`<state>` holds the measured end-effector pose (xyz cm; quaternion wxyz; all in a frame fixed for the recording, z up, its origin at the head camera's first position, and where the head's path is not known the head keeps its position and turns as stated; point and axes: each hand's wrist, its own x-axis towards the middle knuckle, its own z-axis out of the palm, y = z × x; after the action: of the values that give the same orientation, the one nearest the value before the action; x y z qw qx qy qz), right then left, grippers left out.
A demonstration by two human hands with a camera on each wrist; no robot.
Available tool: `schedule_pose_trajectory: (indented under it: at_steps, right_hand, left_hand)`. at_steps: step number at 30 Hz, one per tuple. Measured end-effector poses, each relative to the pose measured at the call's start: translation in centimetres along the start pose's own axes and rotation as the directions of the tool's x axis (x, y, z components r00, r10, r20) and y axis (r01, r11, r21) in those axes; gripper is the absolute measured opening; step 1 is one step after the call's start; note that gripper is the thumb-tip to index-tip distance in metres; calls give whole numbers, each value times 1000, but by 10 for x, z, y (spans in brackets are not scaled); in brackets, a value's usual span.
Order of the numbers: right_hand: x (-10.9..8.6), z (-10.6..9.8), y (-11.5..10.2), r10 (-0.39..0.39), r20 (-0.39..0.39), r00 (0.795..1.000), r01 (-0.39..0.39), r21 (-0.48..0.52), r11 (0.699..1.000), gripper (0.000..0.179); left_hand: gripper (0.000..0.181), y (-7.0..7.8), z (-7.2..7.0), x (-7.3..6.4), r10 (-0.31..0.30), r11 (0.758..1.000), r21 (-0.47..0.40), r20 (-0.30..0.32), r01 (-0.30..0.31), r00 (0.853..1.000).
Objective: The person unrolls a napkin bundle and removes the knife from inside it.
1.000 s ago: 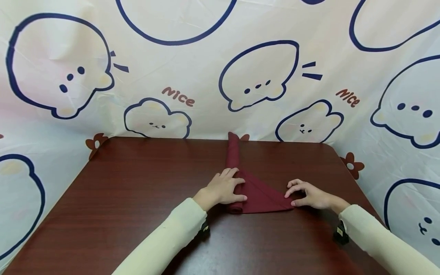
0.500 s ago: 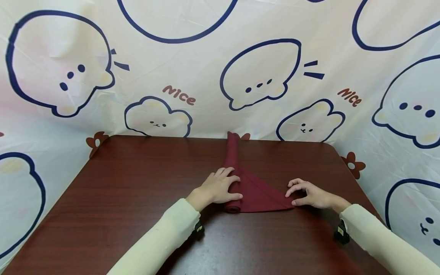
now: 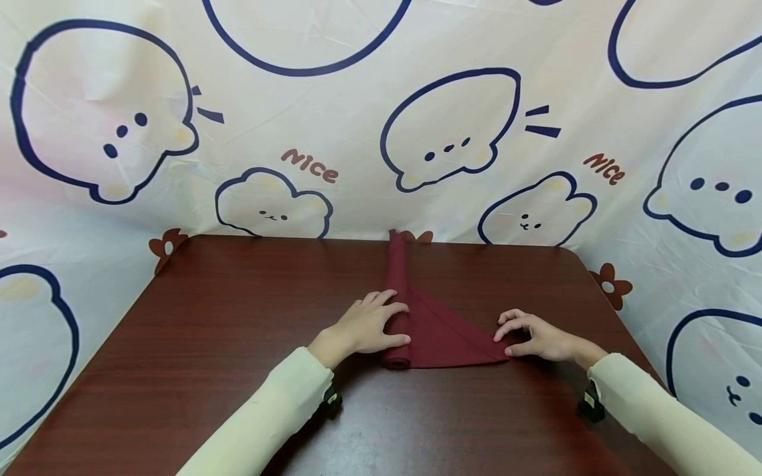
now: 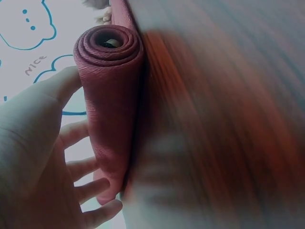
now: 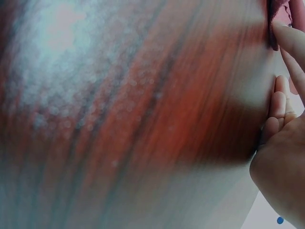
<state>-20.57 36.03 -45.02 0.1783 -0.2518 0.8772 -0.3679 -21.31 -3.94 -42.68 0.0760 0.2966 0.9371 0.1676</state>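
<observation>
Printed backdrop [image 3: 351, 119] behind brown table [image 3: 208, 344]

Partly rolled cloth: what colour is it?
The cloth is dark wine red, showing best in the head view.

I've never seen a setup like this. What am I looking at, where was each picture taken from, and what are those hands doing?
There's no robot here, just a person's two bare hands, with pale sleeves. The wide picture comes from a camera on the head, looking forward and down. The other two come from wrist cameras, each watching its own hand.

On the brown table lies a dark red cloth, partly rolled into a tube, the rest flat and roughly triangular. The left hand has its fingers on the tube. The right hand is at the flat part's pointed corner; I can't tell whether it pinches or only touches it. Behind is a white sheet with cartoon drawings.
</observation>
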Motion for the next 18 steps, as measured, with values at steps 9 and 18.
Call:
schedule_pose_trajectory:
  at_steps: [9,18]
  right_hand:
    - [1,0,0,2,1,1000,-2,-9,1000,18]
    - [0,0,1,1,-4,1000,-1,6,1000,18]
  left_hand:
    - [61,-9,-7,-11,-22,1000,-15,-9,22,1000]
    - [63,-17,-10,-20,-54,998,-36,-4,54,999]
